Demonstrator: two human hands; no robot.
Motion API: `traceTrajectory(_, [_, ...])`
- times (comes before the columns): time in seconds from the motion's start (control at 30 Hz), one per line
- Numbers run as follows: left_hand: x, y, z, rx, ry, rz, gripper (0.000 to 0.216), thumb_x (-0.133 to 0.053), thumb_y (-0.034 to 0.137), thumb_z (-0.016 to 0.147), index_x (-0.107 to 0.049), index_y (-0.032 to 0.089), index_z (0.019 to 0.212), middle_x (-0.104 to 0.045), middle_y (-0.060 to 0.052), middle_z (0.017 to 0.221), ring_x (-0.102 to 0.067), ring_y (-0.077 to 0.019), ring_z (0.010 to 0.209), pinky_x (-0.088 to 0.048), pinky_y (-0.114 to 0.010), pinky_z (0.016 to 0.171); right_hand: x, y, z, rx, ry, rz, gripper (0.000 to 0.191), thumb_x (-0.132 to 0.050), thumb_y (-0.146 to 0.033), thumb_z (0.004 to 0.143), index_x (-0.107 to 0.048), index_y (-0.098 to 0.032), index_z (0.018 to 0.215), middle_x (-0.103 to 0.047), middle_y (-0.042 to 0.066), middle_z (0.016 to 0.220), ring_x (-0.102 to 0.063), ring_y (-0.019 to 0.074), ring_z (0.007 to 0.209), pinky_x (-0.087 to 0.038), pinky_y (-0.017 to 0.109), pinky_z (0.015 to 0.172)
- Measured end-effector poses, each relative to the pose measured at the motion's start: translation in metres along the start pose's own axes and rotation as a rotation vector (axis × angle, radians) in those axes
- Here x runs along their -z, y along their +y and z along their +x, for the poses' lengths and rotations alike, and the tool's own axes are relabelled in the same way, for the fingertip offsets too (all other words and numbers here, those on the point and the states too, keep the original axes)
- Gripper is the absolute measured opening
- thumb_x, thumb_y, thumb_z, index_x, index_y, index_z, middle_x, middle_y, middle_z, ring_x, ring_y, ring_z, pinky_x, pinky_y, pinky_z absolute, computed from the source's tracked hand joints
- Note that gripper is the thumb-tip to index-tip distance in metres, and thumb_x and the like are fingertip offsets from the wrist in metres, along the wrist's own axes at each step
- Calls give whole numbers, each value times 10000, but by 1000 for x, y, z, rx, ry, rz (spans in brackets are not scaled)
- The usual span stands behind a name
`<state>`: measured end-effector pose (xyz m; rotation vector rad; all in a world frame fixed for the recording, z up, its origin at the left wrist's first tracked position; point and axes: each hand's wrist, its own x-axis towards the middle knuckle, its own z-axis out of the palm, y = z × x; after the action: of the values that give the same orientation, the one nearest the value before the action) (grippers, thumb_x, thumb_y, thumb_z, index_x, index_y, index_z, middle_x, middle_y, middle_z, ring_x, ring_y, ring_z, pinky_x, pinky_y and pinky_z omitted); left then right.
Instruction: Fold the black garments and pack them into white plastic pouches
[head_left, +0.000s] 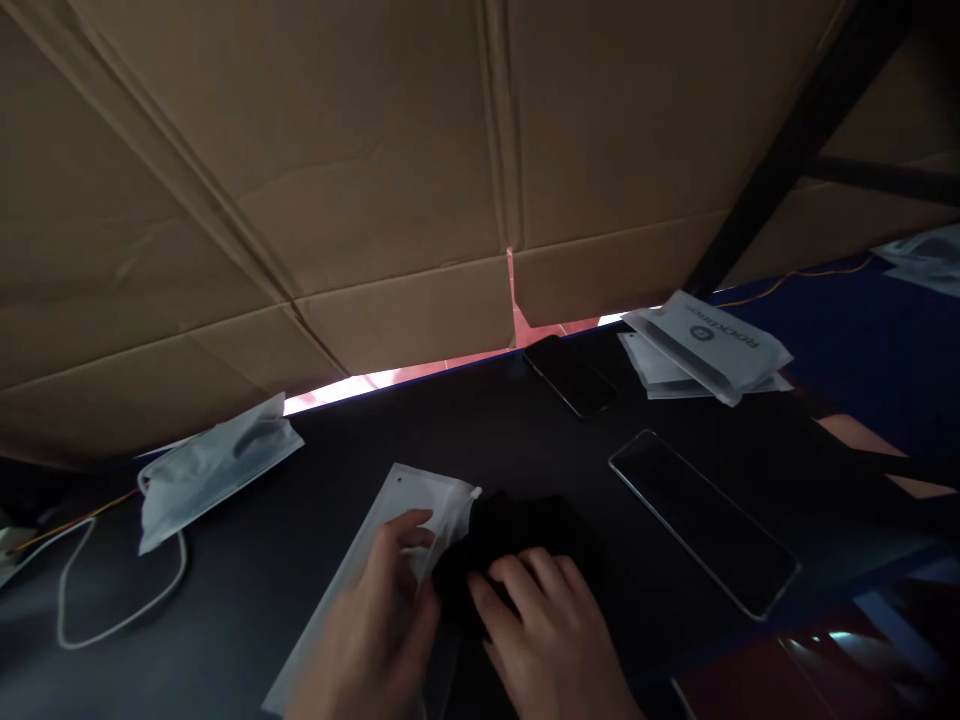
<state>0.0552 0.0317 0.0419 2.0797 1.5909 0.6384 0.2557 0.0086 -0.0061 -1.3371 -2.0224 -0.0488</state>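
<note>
Dark tabletop (300,520) set against a wall of flattened cardboard (300,150), dim all over, with one bright slit along the base of the cardboard.

Near the front edge, a frosted white pouch (405,490) lying flat and slanted, mouth turned to the right. Left hand (382,620) down on it, fingers curled, thumb and fingertips pinching the open lip. Right hand (551,640) just beside, fingers laid flat and pressing on a black folded item (525,525) (cloth or a soft case, too dark to tell), not closed around it. Black folded item touching the mouth of the pouch, one edge perhaps just inside, hard to be sure in this light; most of it plainly out on the tabletop.

Judged from how things lie: pouch laid out and held open, bagging barely begun. Not yet done, by the same reading: getting the black folded item fully inside, then sealing the mouth.

Round about: a second pouch (217,465) well apart to the left, a white cable (120,610) looping near it. Beyond the right hand, two dark phones face up, a smaller phone (570,375) near the cardboard, a larger phone (705,520) nearer the right edge. Further back, a stack of printed pouches (705,350).
</note>
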Motion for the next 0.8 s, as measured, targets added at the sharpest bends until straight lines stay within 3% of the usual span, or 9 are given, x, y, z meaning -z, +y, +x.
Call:
traceTrajectory(0.2, [-10,8,-6,110,172,-95,265,-617,378,1037,-652,297,1287,-799,23,898,-818,-185,756,-656,-256,658,-14,-18,0,50,-11,-43,178,-645,-78,952,-766,-204,916,-740,50,840,-642,221,713,-522,379,671])
traceTrajectory(0.33, [-13,4,-4,118,215,-119,220,-648,388,1025,-727,283,1202,-824,9,930,-822,-185,780,-668,-255,685,-21,-33,-6,150,2,-14,295,-581,-189,1053,-722,-253,801,-599,-7,651,-510,167,572,-489,319,601])
traceTrajectory(0.43, [-13,6,-5,111,201,-156,229,-674,387,1008,-760,287,1194,-819,26,865,-799,-169,698,-654,-229,617,-12,-29,0,120,16,-37,207,-612,-155,1014,-763,-242,904,-637,4,700,-543,170,571,-471,313,546])
traceTrajectory(0.5, [-15,9,-8,107,188,-186,224,-677,380,1003,-776,294,1184,-842,17,938,-808,-168,730,-666,-227,634,-1,-20,8,43,14,-55,152,-668,-149,978,-782,-214,1056,-708,33,817,-622,188,630,-493,317,538])
traceTrajectory(0.63, [-26,10,-13,125,207,-279,230,-676,343,1000,-772,294,1203,-863,-7,1053,-842,-187,819,-689,-233,671,9,-7,18,-68,52,-29,234,-693,-218,1004,-759,-190,1227,-745,68,950,-693,207,739,-559,316,587])
traceTrajectory(0.7, [-29,5,-14,135,259,-297,238,-669,329,995,-754,284,1212,-865,-17,1063,-854,-195,847,-693,-232,684,5,-8,16,11,23,-29,221,-671,-182,1007,-760,-179,1210,-728,60,904,-669,201,720,-537,317,577])
traceTrajectory(0.8, [-29,-1,-14,155,327,-291,258,-664,328,1012,-705,268,1259,-869,-33,1067,-866,-211,911,-701,-236,723,-2,-11,10,175,-94,-25,160,-641,-93,986,-764,-183,1034,-686,31,811,-620,188,685,-511,314,580])
